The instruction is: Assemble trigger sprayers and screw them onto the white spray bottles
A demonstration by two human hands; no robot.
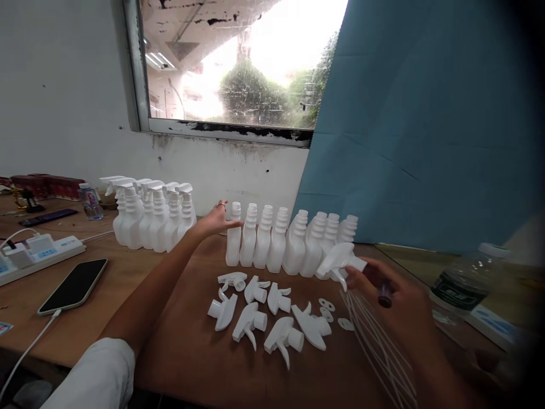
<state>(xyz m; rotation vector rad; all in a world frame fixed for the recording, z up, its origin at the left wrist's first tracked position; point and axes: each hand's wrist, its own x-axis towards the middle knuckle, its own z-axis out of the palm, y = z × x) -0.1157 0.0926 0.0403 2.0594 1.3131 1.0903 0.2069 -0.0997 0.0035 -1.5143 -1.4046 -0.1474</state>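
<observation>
My left hand [221, 218] reaches to the leftmost white bottle [233, 244] of an uncapped row, its thumb and fingers spread around the neck; whether it grips is hard to tell. In my right hand [374, 278] is a white spray head [340, 261], held in front of the row's right end. A dark cylindrical object [385, 294] also shows at that hand's fingers. Several loose spray heads [255, 324] lie on the brown table [187, 352]. White discs [327, 309] and thin white tubes [378, 352] are near my right hand.
Bottles with spray heads [149, 218] stand at the left. Further left are a phone [74, 286] on a cable, a power strip [51, 255] and a small water bottle [91, 203]. A large clear bottle [462, 284] stands at the right by another power strip [494, 325].
</observation>
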